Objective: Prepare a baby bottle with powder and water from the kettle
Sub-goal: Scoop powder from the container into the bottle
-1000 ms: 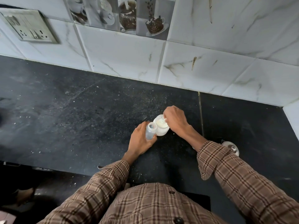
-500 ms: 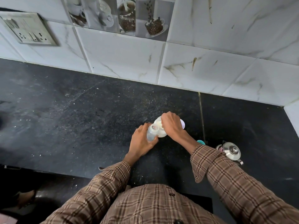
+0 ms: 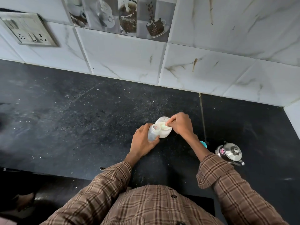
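A small clear baby bottle (image 3: pixel 153 132) stands open on the black counter (image 3: pixel 81 119), held around its side by my left hand (image 3: pixel 142 140). Touching it on the right is a white jar of powder (image 3: pixel 164 130), open at the top. My right hand (image 3: pixel 181 124) is over the jar, fingers pinched on a small pale scoop (image 3: pixel 166 125) that sits in the powder. A small steel kettle (image 3: pixel 229 153) with its lid on stands to the right, partly behind my right sleeve.
A teal lid (image 3: pixel 203 144) peeks out behind my right forearm. The tiled wall (image 3: pixel 129 54) rises at the back, with a socket plate (image 3: pixel 27 30) at upper left. The counter's front edge runs just before my body.
My right hand drew back from over the bottle's mouth to the jar, and the scoop is now down in the powder. The left hand keeps hold of the bottle.
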